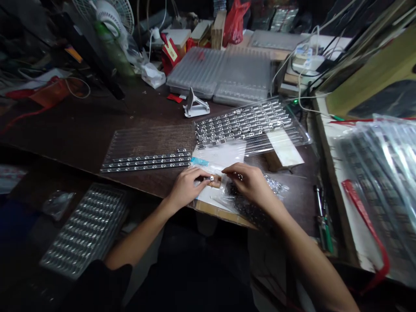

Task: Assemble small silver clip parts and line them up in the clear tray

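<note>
My left hand (186, 187) pinches a small shiny metal part (211, 178) between thumb and fingertips, over a small brown block (216, 182) on a white sheet. To the right, my right hand (249, 178) is curled with its fingertips together. Something small and shiny shows under its fingers, too small to name. Below and beside that hand lies a clear plastic bag (276, 185) with many small shiny pieces. A clear ribbed tray (146, 141) with rows of metal parts along its near side lies left of my hands. Another ribbed tray (253, 147), largely filled with similar parts, lies behind them.
Stacked clear trays (195, 69) and a white folding stand (195, 105) are at the back. A white block (284, 147) overlaps the right tray. A green-handled screwdriver (326, 236) lies at right, near bagged trays (386, 173). More filled trays (84, 229) stand low at left.
</note>
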A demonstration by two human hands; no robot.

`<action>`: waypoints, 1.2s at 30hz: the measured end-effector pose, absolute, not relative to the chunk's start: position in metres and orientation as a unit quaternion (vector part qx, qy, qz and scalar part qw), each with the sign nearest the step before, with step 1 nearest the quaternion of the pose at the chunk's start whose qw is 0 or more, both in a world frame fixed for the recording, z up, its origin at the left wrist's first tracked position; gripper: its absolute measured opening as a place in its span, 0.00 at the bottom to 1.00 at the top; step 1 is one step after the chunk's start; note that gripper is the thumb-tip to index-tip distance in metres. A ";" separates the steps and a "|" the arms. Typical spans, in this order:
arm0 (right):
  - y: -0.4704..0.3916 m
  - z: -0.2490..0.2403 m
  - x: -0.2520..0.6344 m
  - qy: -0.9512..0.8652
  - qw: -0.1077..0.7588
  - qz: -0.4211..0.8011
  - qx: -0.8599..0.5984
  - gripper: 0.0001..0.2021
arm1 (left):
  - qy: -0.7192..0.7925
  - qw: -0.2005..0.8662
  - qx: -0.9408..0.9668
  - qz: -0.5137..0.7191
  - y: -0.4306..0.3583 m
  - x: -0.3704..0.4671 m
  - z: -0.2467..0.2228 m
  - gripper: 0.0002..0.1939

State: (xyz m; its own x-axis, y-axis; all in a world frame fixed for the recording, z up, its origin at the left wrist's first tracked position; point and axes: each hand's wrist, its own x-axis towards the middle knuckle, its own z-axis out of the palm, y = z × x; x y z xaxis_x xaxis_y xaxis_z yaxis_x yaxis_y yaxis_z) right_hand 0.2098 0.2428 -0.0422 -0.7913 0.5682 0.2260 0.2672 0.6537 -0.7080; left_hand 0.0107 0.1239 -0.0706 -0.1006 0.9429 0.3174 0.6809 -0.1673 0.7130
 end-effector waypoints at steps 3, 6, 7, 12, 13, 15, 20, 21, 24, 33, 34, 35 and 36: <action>0.241 -0.045 0.206 -0.881 0.231 0.333 -0.242 0.10 | 0.617 0.156 0.661 0.398 0.124 0.010 -0.071 0.03; 0.237 -0.048 0.201 -0.884 0.230 0.333 -0.234 0.11 | 0.622 0.159 0.659 0.391 0.123 0.010 -0.072 0.05; 0.235 -0.049 0.199 -0.886 0.226 0.328 -0.236 0.11 | 0.623 0.160 0.660 0.387 0.122 0.010 -0.073 0.05; 0.231 -0.056 0.190 -0.900 0.185 0.313 -0.242 0.11 | 0.627 0.161 0.660 0.380 0.121 0.011 -0.073 0.05; 0.230 -0.057 0.189 -0.902 0.179 0.309 -0.242 0.11 | 0.626 0.162 0.660 0.382 0.121 0.012 -0.073 0.05; 0.229 -0.057 0.186 -0.907 0.175 0.304 -0.234 0.11 | 0.629 0.150 0.647 0.403 0.119 0.011 -0.074 0.04; 0.221 -0.053 0.184 -0.933 0.155 0.292 -0.145 0.11 | 0.682 0.093 0.604 0.402 0.113 0.008 -0.077 0.04; 0.219 -0.052 0.183 -0.947 0.140 0.257 -0.132 0.11 | 0.692 0.092 0.612 0.373 0.112 0.007 -0.078 0.04; 0.211 -0.051 0.181 -0.980 0.102 0.132 -0.108 0.12 | 0.698 0.090 0.633 0.322 0.110 0.006 -0.079 0.06; 0.231 -0.036 0.202 -0.955 0.076 0.166 -0.235 0.13 | 0.709 0.087 0.594 0.370 0.112 0.012 -0.075 0.06; 0.236 -0.034 0.207 -0.951 0.062 0.144 -0.268 0.13 | 0.708 0.087 0.588 0.382 0.113 0.014 -0.073 0.06; 0.241 -0.032 0.212 -0.947 0.047 0.122 -0.294 0.14 | 0.704 0.087 0.584 0.394 0.115 0.017 -0.071 0.06; 0.244 -0.031 0.215 -0.944 0.032 0.108 -0.311 0.15 | 0.699 0.088 0.584 0.404 0.117 0.019 -0.069 0.05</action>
State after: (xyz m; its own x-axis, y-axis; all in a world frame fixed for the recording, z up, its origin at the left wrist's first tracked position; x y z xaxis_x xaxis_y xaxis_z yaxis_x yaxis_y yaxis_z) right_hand 0.2148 0.2436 -0.0312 -0.8046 0.5937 -0.0061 0.5798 0.7834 -0.2240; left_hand 0.0194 0.1172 -0.0693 -0.3031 0.8871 0.3483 0.7443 -0.0079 0.6678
